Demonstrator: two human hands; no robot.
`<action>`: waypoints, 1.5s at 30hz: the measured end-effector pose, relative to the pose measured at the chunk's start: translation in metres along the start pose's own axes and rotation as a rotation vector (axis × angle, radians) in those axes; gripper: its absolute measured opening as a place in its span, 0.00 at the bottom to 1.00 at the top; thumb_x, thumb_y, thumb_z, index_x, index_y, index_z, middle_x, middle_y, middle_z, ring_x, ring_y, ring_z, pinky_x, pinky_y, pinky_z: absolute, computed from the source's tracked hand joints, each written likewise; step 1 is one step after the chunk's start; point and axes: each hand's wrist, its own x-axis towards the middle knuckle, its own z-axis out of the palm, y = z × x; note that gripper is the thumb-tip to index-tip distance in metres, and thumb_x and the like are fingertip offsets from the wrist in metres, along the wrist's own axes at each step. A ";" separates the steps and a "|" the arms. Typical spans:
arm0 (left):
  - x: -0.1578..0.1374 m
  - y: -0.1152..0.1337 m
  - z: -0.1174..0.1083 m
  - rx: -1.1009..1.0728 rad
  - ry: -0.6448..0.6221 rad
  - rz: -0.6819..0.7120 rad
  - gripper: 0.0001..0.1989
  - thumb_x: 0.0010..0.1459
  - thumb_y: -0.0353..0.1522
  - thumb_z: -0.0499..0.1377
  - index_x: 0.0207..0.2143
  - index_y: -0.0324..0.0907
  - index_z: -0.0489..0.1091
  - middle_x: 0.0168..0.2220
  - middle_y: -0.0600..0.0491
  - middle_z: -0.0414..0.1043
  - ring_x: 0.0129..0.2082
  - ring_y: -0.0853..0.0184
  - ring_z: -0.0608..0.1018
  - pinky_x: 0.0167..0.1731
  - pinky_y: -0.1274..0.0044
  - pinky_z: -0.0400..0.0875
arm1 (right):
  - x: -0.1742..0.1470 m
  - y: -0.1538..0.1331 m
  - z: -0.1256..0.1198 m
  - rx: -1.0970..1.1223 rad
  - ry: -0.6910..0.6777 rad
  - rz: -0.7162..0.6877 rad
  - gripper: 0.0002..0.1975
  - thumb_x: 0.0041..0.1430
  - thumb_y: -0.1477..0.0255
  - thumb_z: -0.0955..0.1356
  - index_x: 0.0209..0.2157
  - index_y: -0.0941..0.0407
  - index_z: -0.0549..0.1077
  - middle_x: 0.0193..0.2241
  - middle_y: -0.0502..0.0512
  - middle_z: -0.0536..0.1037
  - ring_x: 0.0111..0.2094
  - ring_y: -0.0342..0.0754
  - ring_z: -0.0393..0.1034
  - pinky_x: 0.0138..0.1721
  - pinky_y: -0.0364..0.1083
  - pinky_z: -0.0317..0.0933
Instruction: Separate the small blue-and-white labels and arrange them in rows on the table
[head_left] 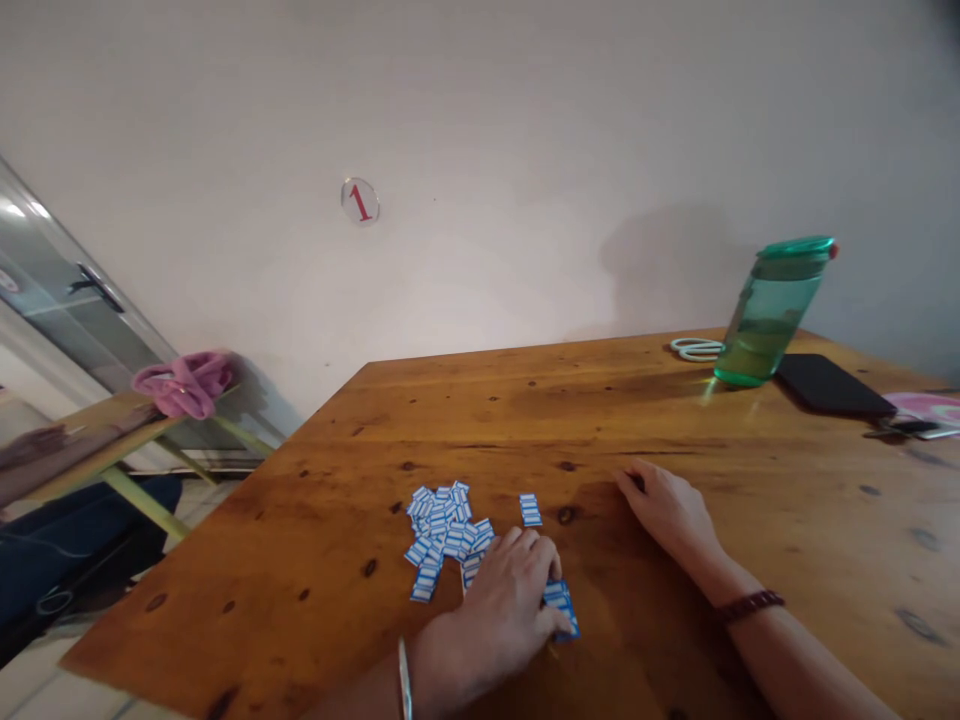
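My left hand [514,585] reaches over the near part of the table with its fingers curled. Between its thumb and forefinger shows a blue-and-white card [562,608], which the hand grips; whether it is one card or several overlapping ones, I cannot tell. Beside the hand, a loose heap of small blue-and-white cards [441,525] spreads to the left, partly hidden by the fingers. Just beyond the knuckles a separate small group of cards [530,510] lies by itself. My right hand [671,505] rests on the wood to the right, fingers curled in, with nothing visible in it.
The wooden table [465,430] meets a pale wall. At its back right stand a green bottle [772,315], a white cable loop [697,349], a dark flat case [832,384] and keys [907,428]. Another person's arm [82,450] lies on a side table near a pink cloth [184,382].
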 end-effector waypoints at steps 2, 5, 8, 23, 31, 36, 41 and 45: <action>0.001 0.000 -0.001 -0.046 -0.013 -0.012 0.06 0.50 0.32 0.58 0.32 0.41 0.64 0.36 0.55 0.68 0.34 0.68 0.67 0.34 0.78 0.59 | 0.000 0.000 0.000 0.003 -0.006 -0.001 0.13 0.57 0.67 0.59 0.25 0.54 0.70 0.25 0.55 0.77 0.29 0.51 0.71 0.25 0.42 0.50; 0.000 0.000 0.000 -0.108 -0.017 -0.020 0.06 0.50 0.27 0.55 0.33 0.42 0.64 0.36 0.55 0.69 0.35 0.69 0.67 0.35 0.79 0.59 | 0.001 -0.001 -0.001 0.007 -0.014 0.000 0.13 0.57 0.67 0.59 0.25 0.54 0.70 0.25 0.55 0.77 0.29 0.51 0.71 0.25 0.42 0.50; 0.000 -0.002 0.002 -0.152 -0.020 -0.029 0.07 0.48 0.25 0.53 0.31 0.43 0.66 0.34 0.56 0.69 0.35 0.69 0.68 0.36 0.79 0.58 | 0.001 -0.001 -0.001 0.009 -0.018 0.005 0.13 0.57 0.67 0.58 0.25 0.54 0.70 0.25 0.55 0.77 0.29 0.51 0.71 0.24 0.42 0.50; 0.007 -0.014 -0.004 -0.321 0.105 -0.145 0.06 0.47 0.28 0.53 0.19 0.40 0.63 0.19 0.59 0.63 0.22 0.72 0.64 0.25 0.80 0.53 | 0.001 -0.002 0.001 0.022 0.023 -0.008 0.12 0.57 0.69 0.59 0.25 0.54 0.70 0.25 0.52 0.77 0.29 0.48 0.72 0.25 0.41 0.51; -0.006 -0.016 -0.010 -0.127 0.071 -0.134 0.15 0.54 0.34 0.50 0.16 0.41 0.58 0.18 0.59 0.57 0.21 0.72 0.61 0.23 0.79 0.50 | 0.000 -0.003 -0.002 0.035 0.007 -0.014 0.12 0.58 0.69 0.59 0.24 0.54 0.69 0.26 0.53 0.78 0.30 0.49 0.72 0.25 0.42 0.51; -0.013 -0.018 -0.013 -0.055 0.033 -0.184 0.07 0.51 0.29 0.52 0.21 0.41 0.65 0.21 0.58 0.64 0.24 0.71 0.65 0.26 0.79 0.53 | -0.001 -0.003 -0.003 0.039 0.007 -0.017 0.12 0.58 0.69 0.58 0.25 0.54 0.69 0.26 0.53 0.78 0.31 0.49 0.71 0.25 0.42 0.51; -0.016 -0.022 -0.015 -0.039 0.030 -0.202 0.06 0.50 0.30 0.52 0.26 0.42 0.69 0.26 0.57 0.69 0.29 0.69 0.69 0.29 0.78 0.56 | -0.001 -0.004 -0.003 0.039 0.001 -0.014 0.13 0.58 0.69 0.58 0.24 0.54 0.68 0.25 0.53 0.77 0.29 0.49 0.71 0.25 0.42 0.50; -0.012 -0.017 -0.015 -0.048 0.057 -0.188 0.05 0.48 0.31 0.56 0.29 0.42 0.70 0.33 0.54 0.71 0.36 0.66 0.70 0.36 0.77 0.59 | 0.000 -0.003 -0.003 0.042 -0.007 -0.014 0.13 0.58 0.69 0.58 0.24 0.54 0.68 0.25 0.54 0.78 0.30 0.49 0.71 0.25 0.42 0.50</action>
